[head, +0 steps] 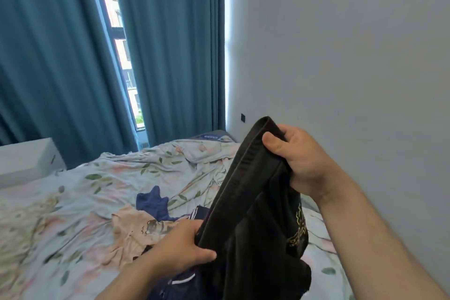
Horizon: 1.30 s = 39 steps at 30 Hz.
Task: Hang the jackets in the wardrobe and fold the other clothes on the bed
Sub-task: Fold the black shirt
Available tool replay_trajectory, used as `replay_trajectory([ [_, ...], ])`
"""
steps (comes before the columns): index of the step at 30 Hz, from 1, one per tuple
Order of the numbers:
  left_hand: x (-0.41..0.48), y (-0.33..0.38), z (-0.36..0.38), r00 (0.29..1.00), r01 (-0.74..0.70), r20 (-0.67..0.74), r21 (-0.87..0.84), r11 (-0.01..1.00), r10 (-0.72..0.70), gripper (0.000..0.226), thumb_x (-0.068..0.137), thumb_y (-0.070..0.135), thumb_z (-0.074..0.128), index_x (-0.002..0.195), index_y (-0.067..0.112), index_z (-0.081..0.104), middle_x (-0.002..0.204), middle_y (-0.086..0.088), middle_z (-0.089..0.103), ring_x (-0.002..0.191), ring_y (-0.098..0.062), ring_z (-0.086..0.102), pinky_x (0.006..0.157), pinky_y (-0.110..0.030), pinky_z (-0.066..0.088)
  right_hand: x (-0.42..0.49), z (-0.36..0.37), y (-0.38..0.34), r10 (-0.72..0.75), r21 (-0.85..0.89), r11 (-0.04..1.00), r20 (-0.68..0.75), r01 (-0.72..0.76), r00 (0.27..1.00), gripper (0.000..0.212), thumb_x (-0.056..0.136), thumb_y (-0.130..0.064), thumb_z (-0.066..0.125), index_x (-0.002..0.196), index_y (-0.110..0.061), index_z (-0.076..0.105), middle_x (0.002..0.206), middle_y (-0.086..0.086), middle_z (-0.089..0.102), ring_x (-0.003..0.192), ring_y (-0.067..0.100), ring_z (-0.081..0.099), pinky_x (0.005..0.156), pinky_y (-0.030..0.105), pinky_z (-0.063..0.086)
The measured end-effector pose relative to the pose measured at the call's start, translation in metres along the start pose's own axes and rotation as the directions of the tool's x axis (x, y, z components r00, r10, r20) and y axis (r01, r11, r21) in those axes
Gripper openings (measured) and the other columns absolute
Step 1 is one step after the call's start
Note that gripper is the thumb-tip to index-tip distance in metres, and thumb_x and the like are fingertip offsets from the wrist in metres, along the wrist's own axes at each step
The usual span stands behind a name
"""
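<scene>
I hold a black garment with a yellow-green print above the bed. My right hand grips its top edge, raised near the wall. Lower down, my left hand grips the garment's left edge. Under and beside my left hand lie a peach garment with a printed picture and a navy blue garment. Another dark navy piece with a white stripe lies at the bottom. The black garment's lower part hangs out of view.
The bed has a rumpled floral sheet. Blue curtains hang behind it with a bright gap of window. A white cabinet stands at the left. A plain wall with a small black socket runs along the right.
</scene>
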State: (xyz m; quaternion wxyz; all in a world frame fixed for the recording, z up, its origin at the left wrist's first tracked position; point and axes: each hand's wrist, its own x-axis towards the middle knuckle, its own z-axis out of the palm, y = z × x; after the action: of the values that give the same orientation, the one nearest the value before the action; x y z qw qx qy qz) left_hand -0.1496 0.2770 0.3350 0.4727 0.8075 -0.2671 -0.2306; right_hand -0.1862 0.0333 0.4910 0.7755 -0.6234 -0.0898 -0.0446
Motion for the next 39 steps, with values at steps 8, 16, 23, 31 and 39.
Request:
replay_trajectory([
  [8, -0.072, -0.011, -0.005, 0.903, 0.18, -0.334, -0.28, 0.943, -0.272, 0.03, 0.076, 0.0, 0.068, 0.074, 0.029, 0.077, 0.068, 0.004, 0.069, 0.069, -0.006, 0.063, 0.064, -0.019, 0.046, 0.041, 0.076, -0.042, 0.005, -0.001, 1.0, 0.208, -0.005, 0.978, 0.021, 0.08, -0.027, 0.069, 0.088, -0.008, 0.072, 0.09, 0.019, 0.07, 0.083, 0.03, 0.07, 0.074, 0.04, 0.061],
  [16, -0.167, -0.024, -0.06, 0.832, 0.248, -0.492, -0.084, 0.965, -0.256, 0.016, 0.068, 0.015, 0.064, 0.083, 0.022, 0.068, 0.066, 0.001, 0.059, 0.06, -0.01, 0.059, 0.06, -0.024, 0.045, 0.052, 0.131, -0.046, 0.035, 0.091, 0.995, 0.143, -0.048, 0.989, 0.024, 0.094, -0.022, 0.061, 0.099, 0.001, 0.064, 0.09, 0.019, 0.07, 0.085, 0.032, 0.071, 0.072, 0.04, 0.059],
  [23, -0.271, -0.041, -0.127, 0.696, 0.3, -0.674, -0.039, 0.953, -0.246, 0.009, 0.09, 0.012, 0.067, 0.081, 0.01, 0.064, 0.07, -0.003, 0.061, 0.062, -0.01, 0.057, 0.062, -0.03, 0.046, 0.056, 0.172, -0.057, 0.039, 0.05, 0.998, 0.11, -0.045, 0.993, 0.023, 0.098, -0.02, 0.058, 0.102, 0.002, 0.065, 0.088, 0.015, 0.072, 0.082, 0.029, 0.073, 0.067, 0.037, 0.06],
  [31, -0.347, 0.034, -0.185, 0.414, 0.203, -0.909, 0.141, 0.969, 0.045, 0.074, 0.077, 0.077, 0.032, 0.064, 0.008, 0.058, 0.063, 0.002, 0.059, 0.063, -0.01, 0.053, 0.067, -0.026, 0.042, 0.073, 0.208, -0.037, 0.07, 0.058, 0.995, 0.098, -0.076, 0.993, 0.023, 0.098, -0.023, 0.059, 0.099, -0.002, 0.068, 0.089, 0.014, 0.074, 0.082, 0.027, 0.074, 0.065, 0.034, 0.059],
  [39, -0.379, 0.125, -0.191, 0.364, 0.404, -0.929, 0.086, 0.91, -0.074, 0.018, 0.075, 0.008, 0.065, 0.088, 0.021, 0.063, 0.072, 0.004, 0.067, 0.064, -0.007, 0.06, 0.064, -0.032, 0.044, 0.108, 0.196, -0.015, 0.113, 0.065, 0.99, 0.167, -0.126, 0.979, 0.023, 0.097, -0.022, 0.061, 0.103, -0.001, 0.068, 0.094, 0.016, 0.075, 0.082, 0.027, 0.074, 0.066, 0.036, 0.06],
])
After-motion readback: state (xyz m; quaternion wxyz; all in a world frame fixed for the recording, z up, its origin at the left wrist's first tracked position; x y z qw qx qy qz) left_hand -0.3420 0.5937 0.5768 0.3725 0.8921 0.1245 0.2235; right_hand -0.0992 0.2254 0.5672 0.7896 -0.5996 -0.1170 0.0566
